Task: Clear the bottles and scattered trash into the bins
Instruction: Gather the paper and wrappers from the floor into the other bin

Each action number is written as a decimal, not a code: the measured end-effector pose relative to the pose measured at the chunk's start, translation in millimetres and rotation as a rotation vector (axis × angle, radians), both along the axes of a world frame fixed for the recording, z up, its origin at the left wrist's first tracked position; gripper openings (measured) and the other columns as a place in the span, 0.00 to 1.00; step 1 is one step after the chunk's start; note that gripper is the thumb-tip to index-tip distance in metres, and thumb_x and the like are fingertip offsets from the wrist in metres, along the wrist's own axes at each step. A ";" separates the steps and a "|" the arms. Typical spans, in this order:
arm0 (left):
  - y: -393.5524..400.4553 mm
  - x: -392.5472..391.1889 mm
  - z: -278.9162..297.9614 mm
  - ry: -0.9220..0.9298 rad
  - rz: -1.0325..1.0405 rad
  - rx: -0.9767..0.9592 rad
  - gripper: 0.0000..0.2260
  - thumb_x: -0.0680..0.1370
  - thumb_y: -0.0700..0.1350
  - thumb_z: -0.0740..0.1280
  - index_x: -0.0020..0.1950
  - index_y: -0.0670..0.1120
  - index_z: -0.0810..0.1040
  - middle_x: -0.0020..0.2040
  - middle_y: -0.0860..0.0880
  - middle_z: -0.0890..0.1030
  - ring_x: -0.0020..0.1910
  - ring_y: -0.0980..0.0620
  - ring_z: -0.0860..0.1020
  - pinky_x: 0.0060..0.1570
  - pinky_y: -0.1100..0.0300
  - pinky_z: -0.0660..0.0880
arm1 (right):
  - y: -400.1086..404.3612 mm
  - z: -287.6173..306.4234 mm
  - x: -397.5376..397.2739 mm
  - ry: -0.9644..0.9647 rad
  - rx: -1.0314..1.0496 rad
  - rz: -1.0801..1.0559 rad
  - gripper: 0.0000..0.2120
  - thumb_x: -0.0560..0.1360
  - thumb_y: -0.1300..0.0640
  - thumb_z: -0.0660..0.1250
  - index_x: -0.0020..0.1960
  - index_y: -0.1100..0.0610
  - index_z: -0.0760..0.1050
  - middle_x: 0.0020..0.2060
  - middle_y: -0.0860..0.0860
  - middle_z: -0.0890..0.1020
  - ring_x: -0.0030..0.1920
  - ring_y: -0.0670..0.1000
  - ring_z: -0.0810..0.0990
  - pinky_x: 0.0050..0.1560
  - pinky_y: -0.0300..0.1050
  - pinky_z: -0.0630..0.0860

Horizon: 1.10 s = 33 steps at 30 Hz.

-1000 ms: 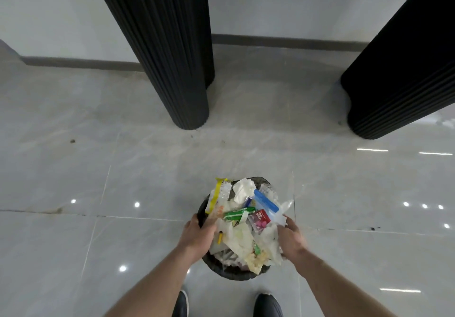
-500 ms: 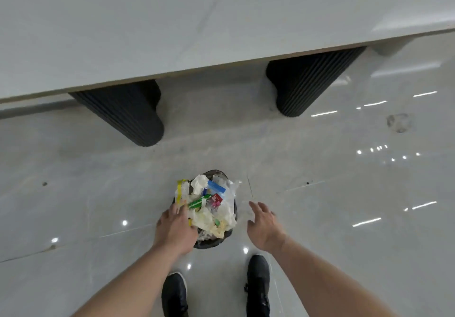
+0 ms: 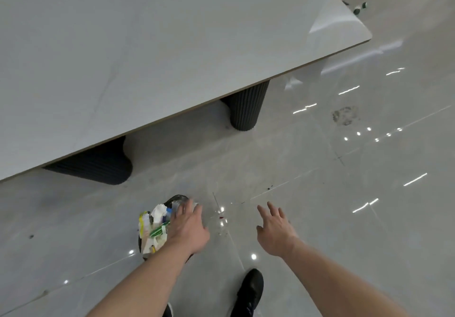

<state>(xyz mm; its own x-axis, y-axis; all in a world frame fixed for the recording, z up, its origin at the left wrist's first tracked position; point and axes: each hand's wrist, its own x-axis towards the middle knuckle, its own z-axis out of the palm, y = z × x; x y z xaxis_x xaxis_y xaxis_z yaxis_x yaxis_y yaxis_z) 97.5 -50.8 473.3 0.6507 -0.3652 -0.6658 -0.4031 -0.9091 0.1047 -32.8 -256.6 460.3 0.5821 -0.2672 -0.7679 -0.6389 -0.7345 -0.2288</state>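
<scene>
Trash (image 3: 155, 228) fills the black bin (image 3: 176, 199) at lower centre; our left hand (image 3: 189, 230) lies flat over it, our right hand (image 3: 275, 233) spread, holding nothing, beside it.

Overfull bin (image 3: 145, 241) on glossy floor (image 3: 344, 218)

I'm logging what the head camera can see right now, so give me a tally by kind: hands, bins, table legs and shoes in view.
Hands: 2, the left hand over the bin, the right hand apart from it with fingers spread
Bins: 1, the overfull black bin
Table legs: 2, one leg and another
Shoes: 2, one shoe and another barely showing
Total: 7
</scene>
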 end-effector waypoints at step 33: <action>-552.8 76.7 203.7 0.089 -0.121 -0.137 0.25 0.77 0.48 0.63 0.74 0.44 0.65 0.73 0.43 0.66 0.71 0.41 0.66 0.70 0.47 0.66 | -524.0 225.1 101.1 -0.086 -0.094 -0.033 0.30 0.83 0.49 0.54 0.82 0.50 0.47 0.81 0.53 0.46 0.80 0.62 0.46 0.77 0.64 0.54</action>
